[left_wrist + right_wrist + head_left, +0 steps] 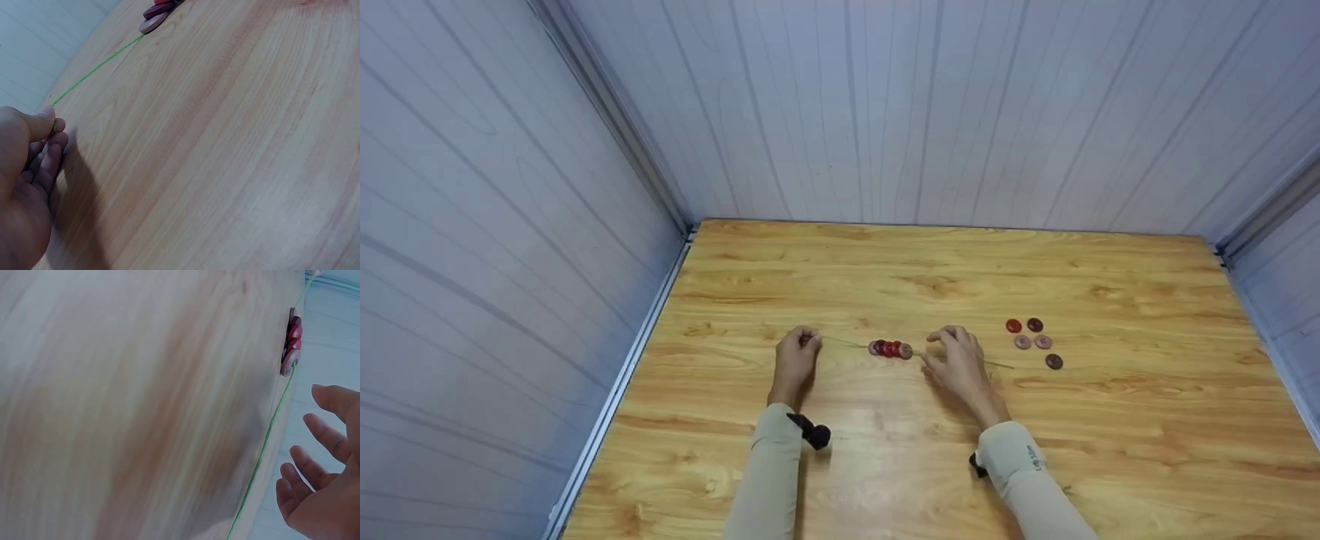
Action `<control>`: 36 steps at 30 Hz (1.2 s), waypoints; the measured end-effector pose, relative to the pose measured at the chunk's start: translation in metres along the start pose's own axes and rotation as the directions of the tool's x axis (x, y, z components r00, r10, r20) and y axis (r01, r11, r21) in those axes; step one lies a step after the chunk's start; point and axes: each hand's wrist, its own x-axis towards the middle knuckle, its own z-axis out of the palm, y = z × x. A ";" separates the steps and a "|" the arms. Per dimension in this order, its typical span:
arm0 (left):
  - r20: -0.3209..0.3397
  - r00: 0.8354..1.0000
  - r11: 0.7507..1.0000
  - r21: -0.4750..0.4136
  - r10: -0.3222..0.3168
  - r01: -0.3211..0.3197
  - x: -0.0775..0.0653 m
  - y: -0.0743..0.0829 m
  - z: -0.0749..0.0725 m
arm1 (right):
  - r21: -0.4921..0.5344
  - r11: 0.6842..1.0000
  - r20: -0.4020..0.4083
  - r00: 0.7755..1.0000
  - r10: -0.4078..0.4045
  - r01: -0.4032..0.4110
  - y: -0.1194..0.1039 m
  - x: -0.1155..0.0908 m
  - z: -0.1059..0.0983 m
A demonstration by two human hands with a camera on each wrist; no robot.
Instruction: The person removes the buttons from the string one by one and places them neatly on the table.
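Observation:
A row of overlapping buttons (890, 349), red, pink and dark maroon, lies threaded on a thin green string (95, 70). My left hand (796, 360) pinches the string's left end between thumb and forefinger, and a short stretch runs from there to the buttons. Just right of the row, my right hand (958, 367) hovers with fingers apart and loosely bent. In the right wrist view nothing is between those fingers, and the string (260, 458) passes beside them. The string's free right end (1001, 365) reaches out past the right hand on the table.
Several loose buttons (1023, 342) in red, pink and dark brown lie right of the right hand, a dark one (1054, 361) nearest the front. The wooden table (825, 277) meets pale panel walls (885, 112) at the back and both sides.

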 end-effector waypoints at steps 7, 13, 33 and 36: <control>0.018 1.000 1.000 0.026 -0.002 0.001 0.000 -0.002 -0.001 | -0.003 1.000 0.019 1.000 0.005 -0.005 -0.003 0.002 0.008; 0.015 1.000 0.999 0.034 -0.012 0.011 0.001 -0.004 -0.001 | 0.002 1.000 0.031 0.999 -0.007 0.007 -0.005 0.003 0.014; 0.006 1.000 1.000 0.021 -0.014 0.014 0.000 -0.001 0.000 | -0.046 0.999 0.049 0.998 0.028 -0.025 -0.012 0.008 0.032; 0.012 1.000 1.000 0.027 -0.012 0.012 0.000 0.000 0.000 | -0.057 0.998 0.037 0.999 0.025 -0.023 -0.013 0.009 0.033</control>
